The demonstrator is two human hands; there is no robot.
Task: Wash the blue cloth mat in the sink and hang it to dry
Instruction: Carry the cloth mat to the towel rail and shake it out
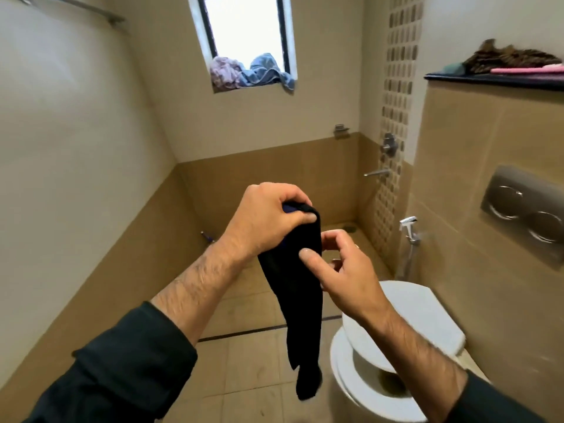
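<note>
Now we hold the blue cloth mat (pixel 300 303) up at chest height in the bathroom, gathered into a dark, narrow rope. Our left hand (pixel 262 222) is clamped round its top end, fingers curled over the bunched fabric. Our right hand (pixel 341 270) sits just beside it at about four o'clock, thumb pressed against the cloth's near face and fingers curled toward the far edge, so it seems to be pinching the fabric below the left fist. Both hands are close together, almost touching.

From that grip the mat's long axis runs straight down toward six o'clock, its free tail hanging just left of the toilet (pixel 378 355). No sink shows in this view, so we judge washing is behind us and hanging is the step in hand. A rail (pixel 73 7) runs high on the wall at eleven o'clock, nearer our left arm; a window ledge (pixel 253 73) at twelve already carries cloths. Spreading the mat sideways looks necessary first.
</note>
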